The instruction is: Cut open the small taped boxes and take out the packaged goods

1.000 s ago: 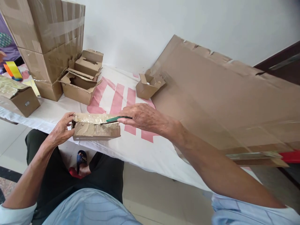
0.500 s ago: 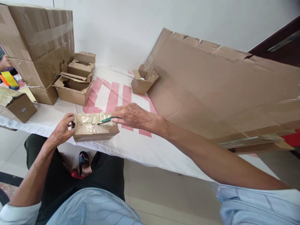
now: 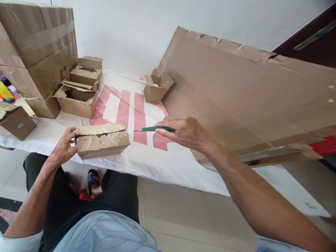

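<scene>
A small taped cardboard box [image 3: 102, 140] lies near the front edge of a table covered by a white cloth with pink stripes [image 3: 126, 108]. My left hand [image 3: 63, 147] grips the box's left end, fingers wrapped round it. My right hand [image 3: 186, 132] is closed on a green-handled knife [image 3: 153, 128], held level to the right of the box, the blade pointing left and clear of the cardboard. The tape along the box's top seam looks slit.
Two open small boxes [image 3: 78, 94] sit at the back left beside a tall stack of taped cartons [image 3: 36, 45]. Another open box [image 3: 156, 87] stands mid-back. A large flat cardboard sheet [image 3: 244, 94] leans at right. One more box [image 3: 15, 122] is at far left.
My right hand has drawn the knife rightward off the box, where the blade lay on the top tape before. The left hand stays on the box's end.
</scene>
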{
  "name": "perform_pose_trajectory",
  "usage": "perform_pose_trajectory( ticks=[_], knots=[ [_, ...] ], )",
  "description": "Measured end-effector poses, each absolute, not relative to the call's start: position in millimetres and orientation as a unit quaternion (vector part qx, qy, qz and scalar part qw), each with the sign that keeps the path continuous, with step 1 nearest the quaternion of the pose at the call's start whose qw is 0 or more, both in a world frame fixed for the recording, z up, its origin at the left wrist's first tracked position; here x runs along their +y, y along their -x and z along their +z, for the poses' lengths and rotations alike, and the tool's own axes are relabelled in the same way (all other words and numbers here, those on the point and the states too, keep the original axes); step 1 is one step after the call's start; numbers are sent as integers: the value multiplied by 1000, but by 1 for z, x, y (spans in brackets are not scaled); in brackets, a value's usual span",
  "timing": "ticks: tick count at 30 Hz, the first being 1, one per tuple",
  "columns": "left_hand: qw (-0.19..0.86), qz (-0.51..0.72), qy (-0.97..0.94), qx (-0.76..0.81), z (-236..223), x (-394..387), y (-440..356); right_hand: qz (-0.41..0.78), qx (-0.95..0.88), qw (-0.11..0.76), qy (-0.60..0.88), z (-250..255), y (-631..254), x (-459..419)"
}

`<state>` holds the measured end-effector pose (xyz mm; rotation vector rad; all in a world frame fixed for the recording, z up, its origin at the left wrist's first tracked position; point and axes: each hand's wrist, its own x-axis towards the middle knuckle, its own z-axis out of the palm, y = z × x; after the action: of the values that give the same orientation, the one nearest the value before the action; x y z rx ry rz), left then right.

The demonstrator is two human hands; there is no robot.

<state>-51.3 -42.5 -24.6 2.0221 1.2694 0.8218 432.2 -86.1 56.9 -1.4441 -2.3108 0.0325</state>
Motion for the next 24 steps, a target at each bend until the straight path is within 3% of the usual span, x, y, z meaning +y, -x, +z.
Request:
perform_pose_trajectory(
  ticks=[4,8,12,18,24],
  knots=[
    [299,310,-772,468,-20,-43,49,62,-751,304,582,-20,-441,-104],
    [312,314,-775,450,-16,-42,50,44,-706,271,653,-111,-430,-128],
    [327,316,-775,439,-16,-38,56,6,-688,272,673,-154,-422,-138],
    [333,292,-769,461,-17,-27,62,69,-671,437,595,-118,-389,-109],
    [360,263,-759,475,-17,-20,65,77,-753,479,444,-55,-333,-92]
  ],
)
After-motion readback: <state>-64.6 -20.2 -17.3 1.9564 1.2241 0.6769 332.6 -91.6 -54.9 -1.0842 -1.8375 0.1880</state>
